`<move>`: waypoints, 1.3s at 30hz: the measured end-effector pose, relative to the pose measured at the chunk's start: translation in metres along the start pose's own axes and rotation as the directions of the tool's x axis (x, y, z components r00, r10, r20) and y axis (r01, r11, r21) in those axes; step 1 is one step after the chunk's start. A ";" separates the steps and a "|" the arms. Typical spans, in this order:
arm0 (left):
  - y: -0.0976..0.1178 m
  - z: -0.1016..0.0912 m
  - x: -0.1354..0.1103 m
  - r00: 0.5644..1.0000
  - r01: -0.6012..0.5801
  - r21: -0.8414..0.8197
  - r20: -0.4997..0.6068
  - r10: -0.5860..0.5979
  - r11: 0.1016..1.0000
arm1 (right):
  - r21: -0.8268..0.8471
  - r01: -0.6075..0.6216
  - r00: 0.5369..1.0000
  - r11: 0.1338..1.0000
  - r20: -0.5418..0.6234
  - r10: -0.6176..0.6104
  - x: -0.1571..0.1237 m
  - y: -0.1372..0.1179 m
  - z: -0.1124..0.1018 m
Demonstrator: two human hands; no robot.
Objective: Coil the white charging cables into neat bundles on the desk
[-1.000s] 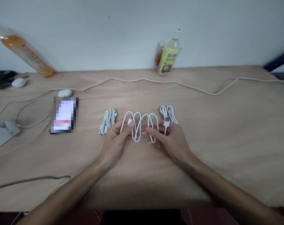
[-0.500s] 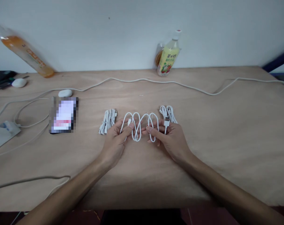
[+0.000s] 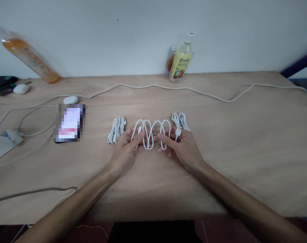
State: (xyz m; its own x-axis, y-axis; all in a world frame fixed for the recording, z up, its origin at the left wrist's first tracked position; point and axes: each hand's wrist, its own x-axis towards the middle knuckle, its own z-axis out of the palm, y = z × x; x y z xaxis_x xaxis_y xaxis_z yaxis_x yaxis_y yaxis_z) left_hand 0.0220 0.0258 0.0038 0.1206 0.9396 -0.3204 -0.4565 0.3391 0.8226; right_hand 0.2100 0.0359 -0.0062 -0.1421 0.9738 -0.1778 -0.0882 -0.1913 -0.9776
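A white USB cable (image 3: 150, 136) is stretched in loose loops between my hands, above the table. My left hand (image 3: 125, 145) pinches its left loops between thumb and fingers, with the small plug end by the thumb. My right hand (image 3: 182, 145) grips the loops at the right, and the larger USB plug (image 3: 178, 131) sticks up beside its fingers. Behind my left hand lies a bundle of tied white cables (image 3: 116, 130). Another coiled white cable bundle (image 3: 180, 119) lies just beyond my right hand and is partly hidden by it.
At left lie a phone (image 3: 69, 123) and a white earbud case (image 3: 71, 100). A long white cord (image 3: 153, 86) crosses the wooden table. A yellow-labelled bottle (image 3: 181, 62) and an orange drink bottle (image 3: 31, 60) lean against the wall. A white power strip (image 3: 3, 145) sits at far left.
Both hands keep their hold on the cable with little movement. The larger USB plug at the right has tilted and turned slightly. The loops have shifted a little.
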 end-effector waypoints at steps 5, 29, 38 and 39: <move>0.002 0.001 0.000 1.000 0.006 -0.010 0.022 -0.006 1.000 | 0.034 0.032 0.999 0.999 0.025 -0.033 0.002 -0.002 0.003; 0.012 0.005 0.004 0.999 0.013 -0.178 0.049 -0.004 0.984 | -0.032 0.196 0.970 0.980 -0.144 -0.198 0.024 -0.001 0.014; 0.008 0.000 0.005 0.998 0.041 -0.116 0.052 -0.035 0.992 | -0.008 0.164 0.982 0.986 -0.094 -0.164 0.016 0.000 0.015; 0.008 0.000 0.005 0.998 0.038 -0.112 0.053 -0.032 0.993 | -0.015 0.158 0.983 0.987 -0.087 -0.159 0.015 0.000 0.014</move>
State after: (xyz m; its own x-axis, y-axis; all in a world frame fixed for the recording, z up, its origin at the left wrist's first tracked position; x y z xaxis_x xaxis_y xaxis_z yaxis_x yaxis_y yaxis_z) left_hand 0.0191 0.0333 0.0087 0.1817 0.9293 -0.3214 -0.5471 0.3671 0.7522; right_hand 0.1940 0.0490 -0.0076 -0.0397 0.9988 -0.0293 -0.0952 -0.0329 -0.9949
